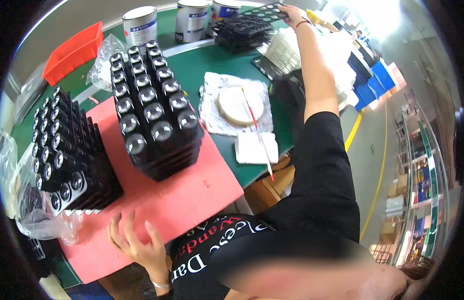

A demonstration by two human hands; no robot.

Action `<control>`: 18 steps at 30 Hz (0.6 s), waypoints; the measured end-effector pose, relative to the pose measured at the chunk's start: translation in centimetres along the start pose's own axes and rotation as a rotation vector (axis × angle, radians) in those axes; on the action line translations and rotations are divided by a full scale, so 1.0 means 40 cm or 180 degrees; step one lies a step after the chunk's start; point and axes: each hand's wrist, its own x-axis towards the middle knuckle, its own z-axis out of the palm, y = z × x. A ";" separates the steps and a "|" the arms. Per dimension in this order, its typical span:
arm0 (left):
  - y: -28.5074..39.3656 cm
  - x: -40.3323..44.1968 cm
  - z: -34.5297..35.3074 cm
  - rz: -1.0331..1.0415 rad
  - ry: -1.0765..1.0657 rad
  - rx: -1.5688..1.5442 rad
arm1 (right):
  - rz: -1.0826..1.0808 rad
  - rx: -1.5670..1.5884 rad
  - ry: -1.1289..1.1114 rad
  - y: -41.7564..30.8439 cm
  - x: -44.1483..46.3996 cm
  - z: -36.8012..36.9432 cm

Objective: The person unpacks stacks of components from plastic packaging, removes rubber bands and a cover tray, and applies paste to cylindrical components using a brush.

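Black perforated tray (266, 12) is grasped by right grip (294, 16), stacked black trays (242, 35) are seen beside it, left grip (143, 250) is released above pink mat (177, 200), near bottle-black rack (104, 177).

A thin black tray (264, 12) pierced with round holes is held slanting by similar stacked trays (242, 34) on the green worktop (192, 62)

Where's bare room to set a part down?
Pink mat, between the tall stack and left hand. Green table, between the cans and white sheet, a smaller patch. Crowded: plastic bag beside the short stack; far end, black trays near the cans, right hand close by.
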 end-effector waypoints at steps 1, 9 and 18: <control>0.002 0.004 -0.003 -0.0053 -0.0025 0.0075 | 0.0175 -0.0092 0.0015 -0.007 -0.016 0.009; 0.020 0.018 0.012 -0.0494 -0.0059 0.0455 | 0.0355 -0.1681 0.0198 0.041 0.131 0.010; 0.025 0.022 0.014 -0.0468 -0.0136 0.0497 | -0.1443 -0.3846 0.1258 0.029 0.146 0.056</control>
